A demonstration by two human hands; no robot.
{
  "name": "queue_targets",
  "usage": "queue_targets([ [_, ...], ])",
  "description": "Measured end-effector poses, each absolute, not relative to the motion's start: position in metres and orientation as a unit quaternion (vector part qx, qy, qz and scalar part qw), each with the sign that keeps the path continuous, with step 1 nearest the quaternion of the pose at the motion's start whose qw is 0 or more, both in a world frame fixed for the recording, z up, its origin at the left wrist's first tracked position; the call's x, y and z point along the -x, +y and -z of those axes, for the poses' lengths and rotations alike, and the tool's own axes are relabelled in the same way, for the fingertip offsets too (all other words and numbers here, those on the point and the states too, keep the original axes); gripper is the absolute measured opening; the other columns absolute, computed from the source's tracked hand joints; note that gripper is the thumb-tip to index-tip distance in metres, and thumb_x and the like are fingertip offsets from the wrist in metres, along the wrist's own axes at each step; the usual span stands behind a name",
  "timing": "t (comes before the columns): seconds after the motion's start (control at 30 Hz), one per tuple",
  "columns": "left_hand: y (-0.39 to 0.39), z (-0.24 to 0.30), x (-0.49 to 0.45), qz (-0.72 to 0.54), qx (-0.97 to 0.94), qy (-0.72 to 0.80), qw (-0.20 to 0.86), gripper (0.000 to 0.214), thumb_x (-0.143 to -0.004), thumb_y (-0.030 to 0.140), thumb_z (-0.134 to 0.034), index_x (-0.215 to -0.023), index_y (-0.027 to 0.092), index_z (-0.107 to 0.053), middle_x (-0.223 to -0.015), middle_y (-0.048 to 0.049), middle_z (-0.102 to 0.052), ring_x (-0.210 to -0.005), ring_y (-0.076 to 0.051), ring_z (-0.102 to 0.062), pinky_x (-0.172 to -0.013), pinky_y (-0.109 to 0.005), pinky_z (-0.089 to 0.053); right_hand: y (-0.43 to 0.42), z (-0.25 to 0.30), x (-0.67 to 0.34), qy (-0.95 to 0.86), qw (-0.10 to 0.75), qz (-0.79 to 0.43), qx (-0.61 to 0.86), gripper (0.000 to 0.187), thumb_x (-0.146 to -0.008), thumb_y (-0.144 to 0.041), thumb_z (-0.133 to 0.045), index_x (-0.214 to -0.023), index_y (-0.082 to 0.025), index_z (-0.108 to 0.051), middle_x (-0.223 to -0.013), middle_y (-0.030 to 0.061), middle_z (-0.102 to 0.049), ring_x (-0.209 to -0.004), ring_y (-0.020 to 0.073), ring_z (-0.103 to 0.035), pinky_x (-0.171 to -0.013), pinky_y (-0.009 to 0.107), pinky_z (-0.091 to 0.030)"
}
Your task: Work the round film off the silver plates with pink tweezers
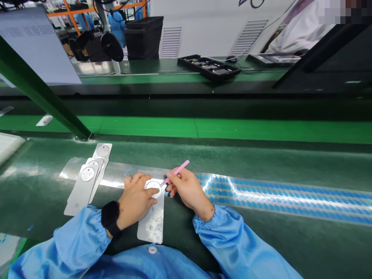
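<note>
A flat silver metal plate [152, 223] with a round recess at its far end lies on the bench in front of me. My left hand [136, 199] rests on its left side, fingers stretched and apart, with a fingertip at the recess. Pink tweezers [178, 171] are pinched in my right hand [187, 188]; their tip reaches the right rim of the recess. Whether the tip holds anything is too small to tell. Several similar plates [80, 192] lie overlapping to the left. A clear sheet with rows of small blue stickers [261, 193] stretches right from under my hands.
Beyond the bench runs a bright green conveyor belt [232, 128], with a plate [44, 119] on its left part. A green post [55, 97] slants up at the left. Farther back are a black tray [209, 68], black bins [144, 38] and a person in white [302, 33].
</note>
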State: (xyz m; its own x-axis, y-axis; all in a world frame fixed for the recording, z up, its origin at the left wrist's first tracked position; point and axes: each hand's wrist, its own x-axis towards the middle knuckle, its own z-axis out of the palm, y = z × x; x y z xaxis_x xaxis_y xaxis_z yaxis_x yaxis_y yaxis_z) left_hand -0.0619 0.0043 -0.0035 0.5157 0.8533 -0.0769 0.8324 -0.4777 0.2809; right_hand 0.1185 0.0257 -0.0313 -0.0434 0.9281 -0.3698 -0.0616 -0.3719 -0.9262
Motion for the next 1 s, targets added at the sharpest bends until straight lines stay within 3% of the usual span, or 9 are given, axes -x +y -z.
queue_targets([
  [0.27, 0.004, 0.002, 0.060, -0.030, -0.857, 0.494, 0.148, 0.021, -0.079, 0.028, -0.070, -0.099, 0.032, -0.072, -0.125, -0.0091, -0.055, -0.116, -0.034, -0.044, -0.084, -0.050, -0.033, 0.028, 0.030, -0.115, -0.380, 0.413, -0.613, 0.556, 0.023, -0.072, -0.038, -0.065, -0.073, -0.017, -0.054, -0.048, -0.0023, -0.060, -0.034, 0.0101, -0.053, -0.032, 0.019, -0.040],
  [0.43, 0.009, -0.004, 0.055, -0.001, -0.840, 0.514, 0.173, 0.025, -0.075, 0.026, -0.073, -0.098, 0.022, -0.065, -0.120, -0.0100, -0.055, -0.116, -0.033, -0.043, -0.089, -0.049, -0.034, 0.029, 0.024, -0.114, -0.347, 0.436, -0.633, 0.538, 0.026, -0.068, -0.037, -0.071, -0.068, -0.017, -0.055, -0.046, -0.0027, -0.059, -0.033, 0.0091, -0.051, -0.031, 0.018, -0.040],
  [0.53, 0.018, -0.012, 0.053, 0.008, -0.812, 0.541, 0.220, 0.036, -0.071, 0.020, -0.074, -0.102, 0.019, -0.056, -0.111, -0.0077, -0.056, -0.107, -0.026, -0.051, -0.090, -0.043, -0.039, 0.030, 0.019, -0.119, -0.298, 0.466, -0.664, 0.502, 0.031, -0.062, -0.038, -0.077, -0.063, -0.016, -0.055, -0.044, -0.0020, -0.059, -0.034, 0.0086, -0.051, -0.030, 0.017, -0.039],
  [0.63, 0.046, -0.025, 0.057, -0.055, -0.815, 0.522, 0.247, 0.033, -0.072, 0.015, -0.068, -0.100, 0.020, -0.052, -0.104, -0.0039, -0.057, -0.094, -0.019, -0.057, -0.083, -0.033, -0.046, 0.032, 0.016, -0.126, -0.254, 0.489, -0.697, 0.459, 0.036, -0.057, -0.042, -0.081, -0.058, -0.015, -0.057, -0.040, -0.0011, -0.057, -0.032, 0.0072, -0.048, -0.030, 0.016, -0.038],
  [0.77, 0.125, -0.055, 0.064, -0.141, -0.840, 0.491, 0.183, 0.020, -0.073, 0.012, -0.059, -0.091, 0.020, -0.055, -0.093, -0.0012, -0.061, -0.089, -0.017, -0.058, -0.084, -0.029, -0.047, 0.035, 0.016, -0.132, -0.225, 0.485, -0.729, 0.427, 0.040, -0.051, -0.045, -0.085, -0.054, -0.015, -0.058, -0.039, -0.0005, -0.057, -0.030, 0.0065, -0.046, -0.029, 0.015, -0.036],
  [0.9, 0.200, -0.097, 0.074, -0.198, -0.810, 0.544, 0.093, 0.022, -0.075, 0.008, -0.050, -0.096, 0.016, -0.055, -0.106, -0.0082, -0.057, -0.108, -0.023, -0.051, -0.098, -0.038, -0.039, 0.035, 0.016, -0.132, -0.222, 0.481, -0.737, 0.419, 0.040, -0.052, -0.045, -0.085, -0.054, -0.014, -0.059, -0.039, -0.0002, -0.057, -0.029, 0.0057, -0.046, -0.029, 0.015, -0.035],
  [1.0, 0.198, -0.116, 0.097, -0.249, -0.772, 0.585, -0.009, 0.020, -0.080, 0.018, -0.049, -0.100, 0.016, -0.053, -0.109, -0.0092, -0.057, -0.110, -0.025, -0.050, -0.100, -0.040, -0.037, 0.034, 0.017, -0.131, -0.223, 0.483, -0.736, 0.418, 0.039, -0.054, -0.045, -0.084, -0.056, -0.015, -0.058, -0.041, -0.0006, -0.058, -0.029, 0.0061, -0.046, -0.030, 0.016, -0.036],
])
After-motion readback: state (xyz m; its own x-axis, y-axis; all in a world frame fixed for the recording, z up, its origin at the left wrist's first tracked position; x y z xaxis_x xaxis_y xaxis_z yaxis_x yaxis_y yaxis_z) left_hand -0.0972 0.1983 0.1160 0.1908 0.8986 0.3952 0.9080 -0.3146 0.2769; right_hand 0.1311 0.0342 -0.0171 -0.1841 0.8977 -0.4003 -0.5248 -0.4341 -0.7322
